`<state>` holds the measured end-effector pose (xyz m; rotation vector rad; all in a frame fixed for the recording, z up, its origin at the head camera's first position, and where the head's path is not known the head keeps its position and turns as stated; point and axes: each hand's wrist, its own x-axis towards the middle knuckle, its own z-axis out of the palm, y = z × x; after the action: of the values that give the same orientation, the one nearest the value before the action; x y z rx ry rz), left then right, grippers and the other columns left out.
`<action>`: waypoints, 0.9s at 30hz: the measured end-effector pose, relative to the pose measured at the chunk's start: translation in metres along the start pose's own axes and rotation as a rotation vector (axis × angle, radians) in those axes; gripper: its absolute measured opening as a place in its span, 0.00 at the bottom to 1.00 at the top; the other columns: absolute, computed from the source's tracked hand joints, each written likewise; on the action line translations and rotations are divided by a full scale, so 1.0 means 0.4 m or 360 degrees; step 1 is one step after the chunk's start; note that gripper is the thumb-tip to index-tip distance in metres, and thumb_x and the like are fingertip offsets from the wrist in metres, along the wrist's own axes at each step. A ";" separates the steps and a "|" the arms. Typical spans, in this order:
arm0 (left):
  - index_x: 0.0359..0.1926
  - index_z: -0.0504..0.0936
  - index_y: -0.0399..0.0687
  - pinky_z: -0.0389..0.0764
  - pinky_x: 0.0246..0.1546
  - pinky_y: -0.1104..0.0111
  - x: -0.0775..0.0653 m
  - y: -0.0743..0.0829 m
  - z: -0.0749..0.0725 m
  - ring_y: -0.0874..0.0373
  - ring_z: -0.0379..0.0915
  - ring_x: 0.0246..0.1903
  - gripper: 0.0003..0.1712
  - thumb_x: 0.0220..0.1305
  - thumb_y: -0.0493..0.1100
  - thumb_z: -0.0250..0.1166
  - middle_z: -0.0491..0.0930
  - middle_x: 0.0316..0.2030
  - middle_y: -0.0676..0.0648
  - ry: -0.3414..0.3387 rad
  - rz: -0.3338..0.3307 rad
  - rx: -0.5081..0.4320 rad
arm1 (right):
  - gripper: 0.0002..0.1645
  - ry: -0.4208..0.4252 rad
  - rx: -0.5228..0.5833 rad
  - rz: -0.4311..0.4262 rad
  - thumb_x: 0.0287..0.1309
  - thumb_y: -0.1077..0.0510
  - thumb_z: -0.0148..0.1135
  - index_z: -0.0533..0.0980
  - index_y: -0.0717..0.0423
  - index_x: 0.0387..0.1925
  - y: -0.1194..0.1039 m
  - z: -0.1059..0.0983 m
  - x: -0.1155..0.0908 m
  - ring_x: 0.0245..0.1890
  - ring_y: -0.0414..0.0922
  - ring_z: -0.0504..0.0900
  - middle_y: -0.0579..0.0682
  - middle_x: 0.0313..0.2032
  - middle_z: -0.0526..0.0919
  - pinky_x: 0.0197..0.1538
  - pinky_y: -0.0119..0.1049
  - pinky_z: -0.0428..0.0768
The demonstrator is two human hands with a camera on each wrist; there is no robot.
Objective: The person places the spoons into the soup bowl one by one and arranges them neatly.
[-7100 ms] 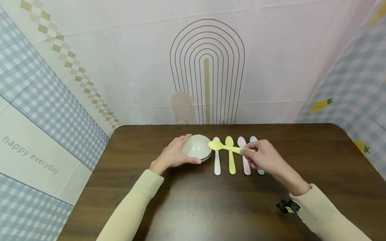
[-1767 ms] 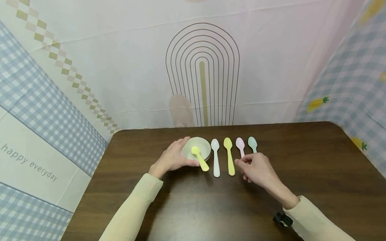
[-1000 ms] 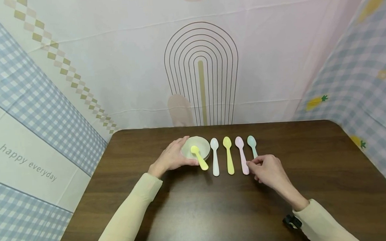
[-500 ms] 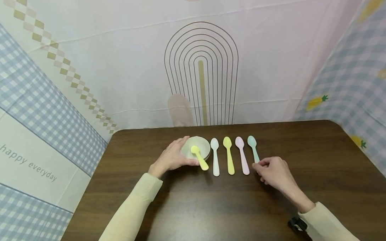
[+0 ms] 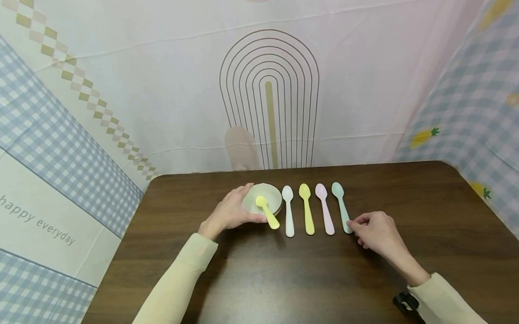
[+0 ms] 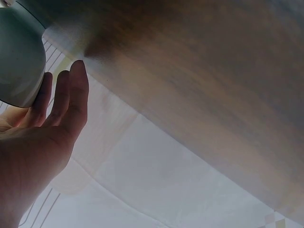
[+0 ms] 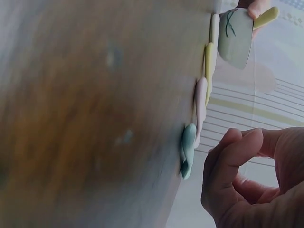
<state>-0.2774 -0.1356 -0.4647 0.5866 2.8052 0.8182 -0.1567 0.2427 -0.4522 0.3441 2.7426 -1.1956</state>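
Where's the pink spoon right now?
In the head view, the pink spoon lies right of centre on the table, between a yellow spoon and the teal spoon.

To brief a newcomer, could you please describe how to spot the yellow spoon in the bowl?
On the brown table, find the pale bowl the left hand holds. In it leans the yellow spoon, handle over the rim; the other yellow spoon lies flat outside.

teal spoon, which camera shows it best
The head view: from above it shows the teal spoon nearly full length, with the right hand at its handle end. The right wrist view shows it too, but strongly foreshortened. The left wrist view does not show it.
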 end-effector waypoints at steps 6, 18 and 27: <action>0.86 0.61 0.50 0.71 0.77 0.40 0.034 -0.064 0.040 0.38 0.66 0.79 0.76 0.44 0.83 0.78 0.69 0.81 0.40 0.0051 0.0042 0.0041 | 0.20 0.0013 -0.0079 -0.0024 0.73 0.49 0.68 0.87 0.66 0.42 0.010 -0.011 0.005 0.21 0.41 0.84 0.48 0.21 0.86 0.26 0.37 0.81; 0.86 0.60 0.46 0.68 0.81 0.43 -0.007 0.010 -0.003 0.39 0.63 0.82 0.70 0.50 0.70 0.82 0.68 0.82 0.39 0.0001 -0.0011 0.0026 | 0.20 0.0048 -0.0207 -0.0050 0.72 0.49 0.68 0.87 0.65 0.39 0.035 -0.021 0.012 0.20 0.41 0.84 0.47 0.18 0.85 0.27 0.37 0.79; 0.86 0.60 0.47 0.67 0.82 0.42 -0.007 0.010 -0.003 0.38 0.62 0.82 0.71 0.50 0.70 0.83 0.67 0.82 0.39 -0.0004 -0.0018 -0.0004 | 0.21 0.0030 -0.0220 -0.0046 0.73 0.48 0.68 0.86 0.66 0.40 0.043 -0.030 0.016 0.20 0.41 0.84 0.47 0.19 0.85 0.27 0.38 0.80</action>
<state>-0.2741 -0.1343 -0.4613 0.5708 2.8023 0.8180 -0.1586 0.2638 -0.4575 0.3025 2.8362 -1.0063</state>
